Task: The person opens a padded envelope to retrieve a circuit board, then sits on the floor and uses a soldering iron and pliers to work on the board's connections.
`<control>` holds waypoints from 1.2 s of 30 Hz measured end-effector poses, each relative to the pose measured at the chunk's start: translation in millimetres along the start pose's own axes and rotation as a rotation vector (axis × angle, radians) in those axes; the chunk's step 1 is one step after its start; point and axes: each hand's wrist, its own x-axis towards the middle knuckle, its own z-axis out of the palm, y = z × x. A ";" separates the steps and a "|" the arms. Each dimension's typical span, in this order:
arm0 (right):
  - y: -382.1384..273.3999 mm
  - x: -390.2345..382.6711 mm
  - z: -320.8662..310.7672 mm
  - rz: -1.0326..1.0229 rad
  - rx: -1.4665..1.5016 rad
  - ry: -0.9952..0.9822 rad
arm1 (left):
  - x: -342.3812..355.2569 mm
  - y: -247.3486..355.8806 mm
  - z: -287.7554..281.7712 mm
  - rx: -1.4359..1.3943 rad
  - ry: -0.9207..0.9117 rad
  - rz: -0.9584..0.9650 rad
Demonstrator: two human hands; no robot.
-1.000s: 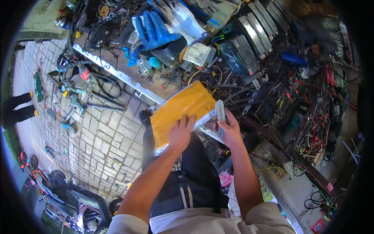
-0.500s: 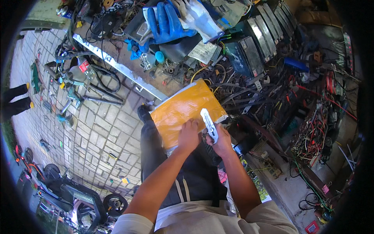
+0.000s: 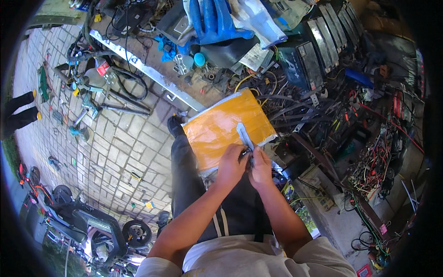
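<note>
A flat orange-yellow wrapped package [image 3: 217,129] with pale edges lies over my lap. Above its near right part, a light grey utility knife [image 3: 244,134] points away from me. My right hand [image 3: 261,170] is closed round the lower end of the knife. Beside it, my left hand [image 3: 232,165] has its fingers curled in, meeting the right fingers at the knife's lower end. Something small and dark shows between the left fingertips, too hidden to name.
A cluttered bench ahead holds blue and white work gloves [image 3: 212,23], several black batteries [image 3: 295,67] and tangled wires [image 3: 369,171]. Tools and a plastic bottle [image 3: 107,73] lie on paving at left. A motorcycle [image 3: 87,226] stands lower left; another person's legs [image 3: 20,111] show far left.
My left hand has lifted off the package and moved right to the lower end of the knife. The knife has tipped a little in my right hand.
</note>
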 end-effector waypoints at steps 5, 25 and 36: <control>5.4 2.6 4.1 -0.146 -0.177 0.031 | 3.4 1.2 -2.1 0.053 0.031 0.146; 8.7 1.6 26.5 -0.511 -0.752 -0.016 | 3.6 -14.2 11.8 -0.063 0.079 -0.386; 16.6 -5.4 29.7 -0.510 -0.875 -0.082 | -3.9 -23.5 -2.5 -0.160 0.123 -0.487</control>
